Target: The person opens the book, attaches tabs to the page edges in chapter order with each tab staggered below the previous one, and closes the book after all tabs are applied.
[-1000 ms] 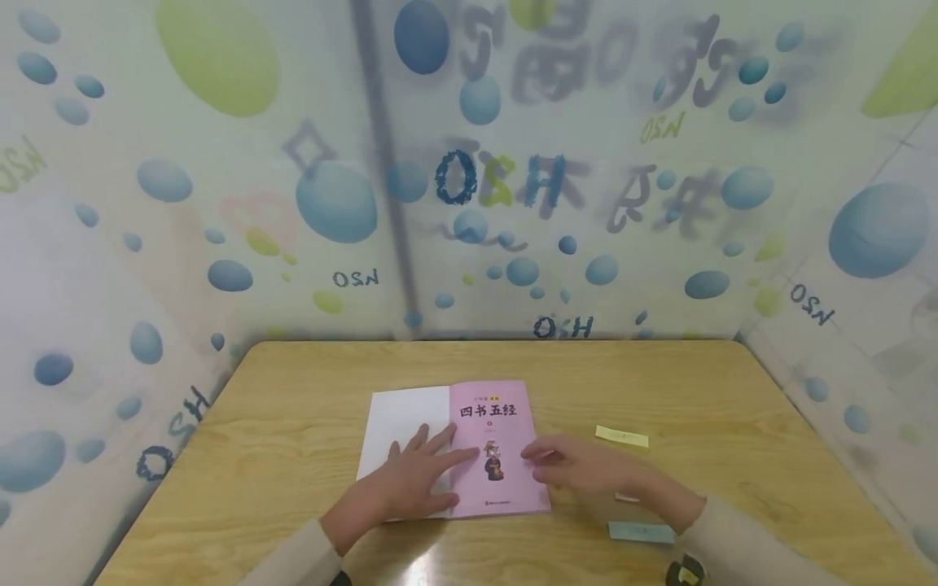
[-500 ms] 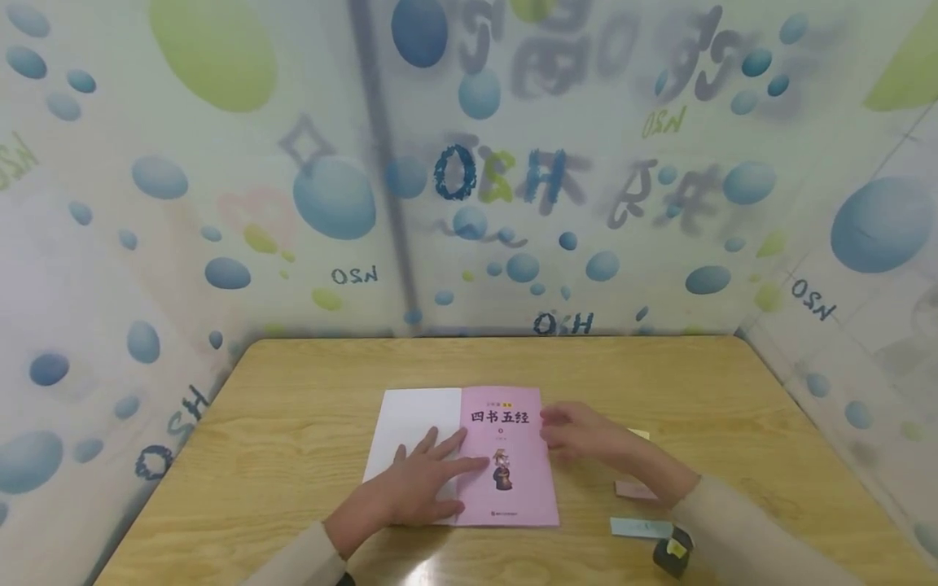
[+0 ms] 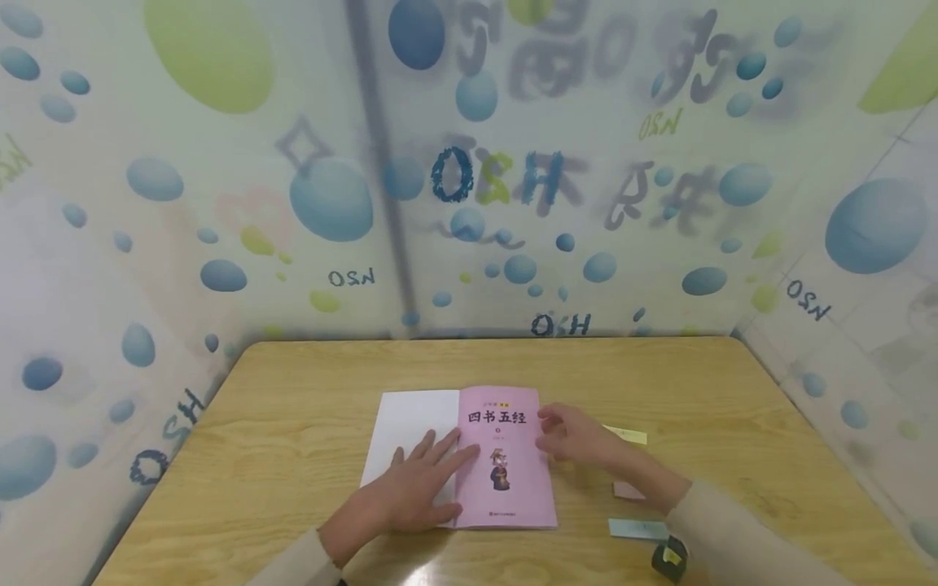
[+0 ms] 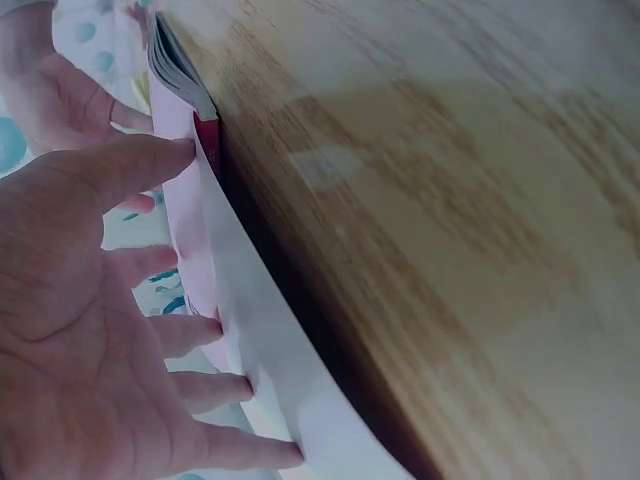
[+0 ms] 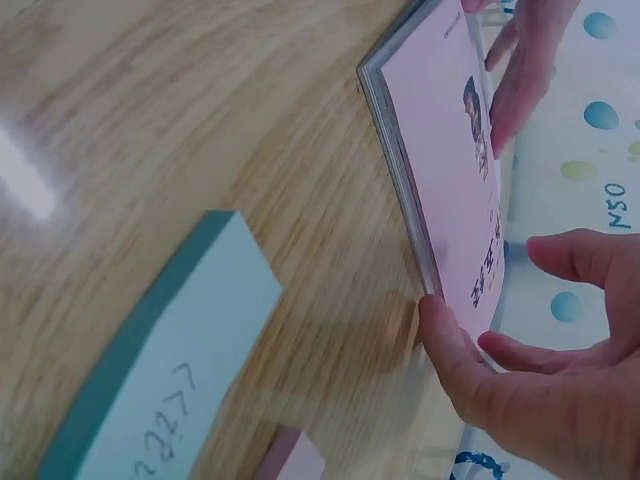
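Squarely in the middle of the work, the book point(image 3: 516, 472) lies open on the near half of the table point(image 3: 293, 439), white leaf to the left and pink title page to the right. Across its fold rests the left hand point(image 3: 414, 492), fingers fanned apart and nearly straight, tips on the white leaf and the pink margin. At the right edge, toward the far corner, is the right hand point(image 3: 582, 439), its thumb tip touching the page edges while its fingers stand apart from the thumb, closed on no leaf that shows. To handle this well, I would let the left palm bear down evenly along the fold, since the white leaf bows up from the wood at its near side, and have the right thumb separate one sheet with a light touch, lest several lift together or a corner crease. The paper looks smooth and matte, the page block grey-edged and fairly thin, curving at the spine beside a red strip. Further right sit small oblong note pads: yellow point(image 3: 630, 435) farthest, pink point(image 3: 628, 490) between, and pale blue point(image 3: 636, 529) nearest, a thick block with dark marks on top. Beneath is streaky, light-grained wood; beyond its far edge rises a bubble-printed wall point(image 3: 623, 305).
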The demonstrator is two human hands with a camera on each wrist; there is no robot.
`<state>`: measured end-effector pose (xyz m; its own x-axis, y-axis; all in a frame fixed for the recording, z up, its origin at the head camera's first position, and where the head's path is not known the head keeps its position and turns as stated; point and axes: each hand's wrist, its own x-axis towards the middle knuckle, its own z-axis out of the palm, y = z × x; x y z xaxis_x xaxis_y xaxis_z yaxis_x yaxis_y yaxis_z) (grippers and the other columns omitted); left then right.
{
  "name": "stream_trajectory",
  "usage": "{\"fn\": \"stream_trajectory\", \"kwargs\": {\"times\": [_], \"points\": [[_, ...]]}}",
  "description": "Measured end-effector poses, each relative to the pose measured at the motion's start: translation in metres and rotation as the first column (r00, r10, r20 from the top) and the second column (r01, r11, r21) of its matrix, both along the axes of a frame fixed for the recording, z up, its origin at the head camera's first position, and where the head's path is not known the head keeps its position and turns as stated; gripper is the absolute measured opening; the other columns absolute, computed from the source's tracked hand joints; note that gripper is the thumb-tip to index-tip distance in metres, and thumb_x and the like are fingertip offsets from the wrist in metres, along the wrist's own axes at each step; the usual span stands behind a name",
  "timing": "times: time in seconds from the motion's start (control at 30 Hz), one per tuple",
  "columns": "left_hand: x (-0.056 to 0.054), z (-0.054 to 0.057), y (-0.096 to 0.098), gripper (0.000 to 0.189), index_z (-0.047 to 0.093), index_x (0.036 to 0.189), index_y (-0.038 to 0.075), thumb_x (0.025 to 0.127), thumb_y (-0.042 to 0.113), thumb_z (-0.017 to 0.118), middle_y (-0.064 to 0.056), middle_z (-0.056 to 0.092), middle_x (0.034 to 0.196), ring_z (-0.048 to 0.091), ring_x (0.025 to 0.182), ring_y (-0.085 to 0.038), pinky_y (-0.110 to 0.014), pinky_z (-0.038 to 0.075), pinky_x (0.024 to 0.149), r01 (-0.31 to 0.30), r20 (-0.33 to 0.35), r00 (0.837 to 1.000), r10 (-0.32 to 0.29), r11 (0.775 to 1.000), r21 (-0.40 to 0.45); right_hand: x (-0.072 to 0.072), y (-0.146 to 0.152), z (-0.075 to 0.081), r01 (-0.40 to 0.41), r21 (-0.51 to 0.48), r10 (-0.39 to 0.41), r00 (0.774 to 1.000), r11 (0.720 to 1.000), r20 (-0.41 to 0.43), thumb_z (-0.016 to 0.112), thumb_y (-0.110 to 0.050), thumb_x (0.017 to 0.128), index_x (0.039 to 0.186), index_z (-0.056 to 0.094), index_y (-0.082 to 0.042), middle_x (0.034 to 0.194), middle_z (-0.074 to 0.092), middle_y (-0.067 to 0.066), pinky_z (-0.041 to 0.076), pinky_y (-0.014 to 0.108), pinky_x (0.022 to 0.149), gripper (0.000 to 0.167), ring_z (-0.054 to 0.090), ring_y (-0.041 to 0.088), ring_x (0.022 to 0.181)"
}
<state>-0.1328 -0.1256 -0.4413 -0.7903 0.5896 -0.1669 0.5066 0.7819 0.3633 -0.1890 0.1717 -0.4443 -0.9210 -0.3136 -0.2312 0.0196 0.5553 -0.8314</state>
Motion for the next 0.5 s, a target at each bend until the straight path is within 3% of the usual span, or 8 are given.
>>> {"fn": "stream_trajectory", "kwargs": {"times": [0.17,0.3,0.5], "points": [[0.0013,0.0002,-0.0011,0.092,0.028,0.161,0.018,0.089,0.053,0.073,-0.018,0.018,0.166,0.017,0.147,-0.048,-0.078,0.024,0.103,-0.015,0.019,1.000,0.015,1.000,0.000,0.0040,0.0022,-0.0003,-0.031,0.035,0.033,0.998,0.999,-0.046,0.078,-0.014,0.089,0.139,0.053,0.003,0.127,0.061,0.014,0.055,0.044,0.090,0.058,0.063,0.032,0.112],[0.0030,0.0019,-0.0002,0.104,0.027,0.162,0.016,0.082,0.059,0.078,-0.019,0.016,0.166,0.017,0.147,-0.050,-0.078,0.023,0.103,-0.009,0.030,1.000,0.009,1.000,0.003,0.0066,0.0051,0.0017,-0.102,0.052,0.106,0.990,0.993,-0.095,0.082,-0.016,0.087,0.140,0.052,0.003,0.132,0.059,0.016,0.052,0.047,0.095,0.063,0.060,0.035,0.117],[0.0041,0.0037,0.0009,0.106,0.027,0.161,0.014,0.081,0.060,0.079,-0.019,0.016,0.166,0.017,0.146,-0.050,-0.078,0.024,0.103,-0.006,0.025,1.000,0.006,1.000,-0.013,0.0091,0.0075,0.0017,-0.192,0.043,0.196,0.972,0.980,-0.129,0.083,-0.014,0.086,0.141,0.048,0.007,0.138,0.055,0.023,0.052,0.047,0.096,0.069,0.056,0.041,0.122]]}}
